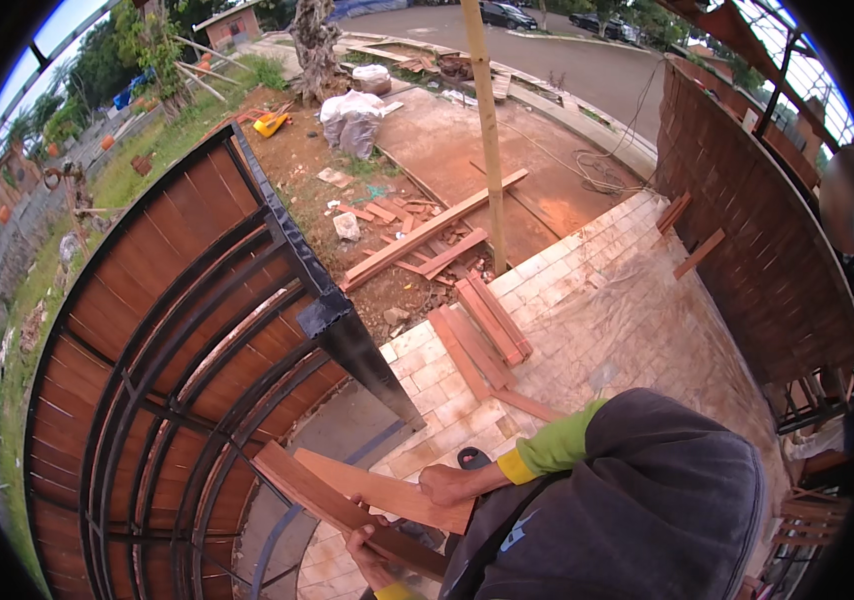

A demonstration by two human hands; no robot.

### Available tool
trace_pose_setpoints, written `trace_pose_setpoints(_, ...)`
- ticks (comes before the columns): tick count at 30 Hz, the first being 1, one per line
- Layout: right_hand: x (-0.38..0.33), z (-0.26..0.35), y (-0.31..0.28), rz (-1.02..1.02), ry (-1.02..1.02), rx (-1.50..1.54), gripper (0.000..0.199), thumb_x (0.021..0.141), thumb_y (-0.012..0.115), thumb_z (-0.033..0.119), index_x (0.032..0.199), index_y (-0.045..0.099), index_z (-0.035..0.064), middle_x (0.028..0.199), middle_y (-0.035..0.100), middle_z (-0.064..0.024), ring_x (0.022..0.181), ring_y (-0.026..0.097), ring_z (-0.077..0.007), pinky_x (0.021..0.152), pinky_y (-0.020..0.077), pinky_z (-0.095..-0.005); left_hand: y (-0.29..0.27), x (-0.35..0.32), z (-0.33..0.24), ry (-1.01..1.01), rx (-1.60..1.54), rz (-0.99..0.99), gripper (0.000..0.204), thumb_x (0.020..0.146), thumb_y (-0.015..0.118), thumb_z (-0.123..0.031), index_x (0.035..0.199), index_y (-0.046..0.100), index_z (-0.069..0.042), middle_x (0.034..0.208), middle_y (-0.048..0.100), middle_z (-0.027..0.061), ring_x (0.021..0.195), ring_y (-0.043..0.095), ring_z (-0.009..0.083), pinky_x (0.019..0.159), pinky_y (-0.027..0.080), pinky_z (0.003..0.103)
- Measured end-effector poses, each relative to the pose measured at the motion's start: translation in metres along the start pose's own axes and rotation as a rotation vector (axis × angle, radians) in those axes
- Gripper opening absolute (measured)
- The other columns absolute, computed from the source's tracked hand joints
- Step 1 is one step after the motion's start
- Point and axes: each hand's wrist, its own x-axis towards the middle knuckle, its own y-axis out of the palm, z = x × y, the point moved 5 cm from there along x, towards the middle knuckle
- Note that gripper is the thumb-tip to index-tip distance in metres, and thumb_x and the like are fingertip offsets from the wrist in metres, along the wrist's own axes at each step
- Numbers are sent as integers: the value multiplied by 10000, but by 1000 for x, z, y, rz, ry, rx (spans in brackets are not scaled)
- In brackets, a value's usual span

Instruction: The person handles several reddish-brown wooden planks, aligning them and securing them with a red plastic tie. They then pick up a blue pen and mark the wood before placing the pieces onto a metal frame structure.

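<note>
I hold two reddish-brown wooden planks at a slant, low in the view beside a curved gate panel. My right hand (444, 485), below a green sleeve with a yellow cuff, is closed on the near end of the wider, lighter plank (377, 488). My left hand (371, 560) wraps round the darker plank (312, 490), its fingertips showing between the two. The planks lie close together, their far ends near the gate's black metal frame (237, 455). Their lower ends are partly hidden by my dark shirt.
The curved wood-slatted gate (97, 370) fills the left. Several boards (477, 335) lie on the pale paving (417, 355) ahead. Beyond are a scrap wood pile (412, 225), an upright pole (489, 130) and white sacks (352, 122). A tall wooden panel (747, 220) stands at right.
</note>
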Motion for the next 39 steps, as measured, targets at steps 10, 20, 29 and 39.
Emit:
trace_pose_setpoints(10,37,-46,22,-204,-54,-1,421,972,450,285,839,548,-102,713,574,-324,723,598,-480,657,459,-512,-99,-24,49,-79,31,-154,768,547,576,-108,1279,427,71,1045,610,250,669,619,217,584,517,286)
trace_pose_setpoints(20,177,-127,67,-495,-10,9,371,1000,427,256,856,552,-62,705,571,-269,677,591,-420,606,441,-448,-138,-75,185,-414,-6,-335,582,590,616,-39,1153,501,53,789,619,116,663,578,170,593,455,260)
trace_pose_setpoints(29,317,-187,79,-745,-14,2,393,996,416,257,824,554,-67,741,577,-307,715,582,-474,618,449,-479,-163,-108,302,-678,-149,-285,504,627,601,27,1121,507,51,715,611,100,622,582,164,583,454,246)
trace_pose_setpoints(39,343,-215,106,-797,-59,1,405,1008,412,248,792,539,-69,675,548,-254,615,507,-350,602,423,-423,-172,-116,330,-782,-244,-295,520,644,664,-34,1136,517,51,725,610,103,613,577,173,581,462,265)
